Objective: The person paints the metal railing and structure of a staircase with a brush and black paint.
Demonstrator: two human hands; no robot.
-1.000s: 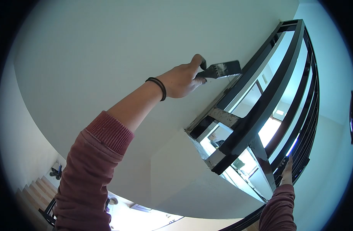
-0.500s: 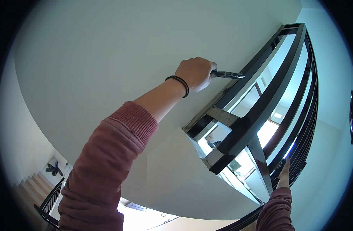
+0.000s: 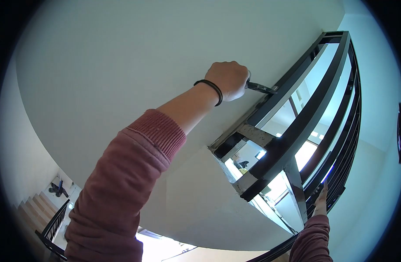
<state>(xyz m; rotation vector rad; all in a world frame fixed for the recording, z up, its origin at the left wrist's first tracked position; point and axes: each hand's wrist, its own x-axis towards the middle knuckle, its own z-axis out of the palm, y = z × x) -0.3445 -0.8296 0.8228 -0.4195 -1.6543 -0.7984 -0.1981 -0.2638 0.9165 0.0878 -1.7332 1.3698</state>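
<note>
My left hand [image 3: 229,81] is closed around a narrow black tool [image 3: 260,87] with a shiny, smeared surface; its exact kind is hard to make out. The tool's tip meets the edge of the dark metal railing [image 3: 292,131], next to the pale wall [image 3: 135,56]. The railing is mostly black, with grey, patchy stretches on the short crosspiece and lower end. At the lower right, my right hand [image 3: 321,201] grips the railing bars, its fingers partly hidden. Both arms wear dusty pink sleeves, and a black band circles my left wrist.
Gaps between the bars show bright windows and a room beyond. At the lower left are stairs [image 3: 36,207], a black balustrade [image 3: 54,227] and a dark object [image 3: 58,189] on the landing. A dark handrail [image 3: 274,253] curves along the bottom.
My left hand has shifted slightly right and up, and the tool now slants down more toward the railing edge. My right hand stays at the bars. The whole view has moved a little.
</note>
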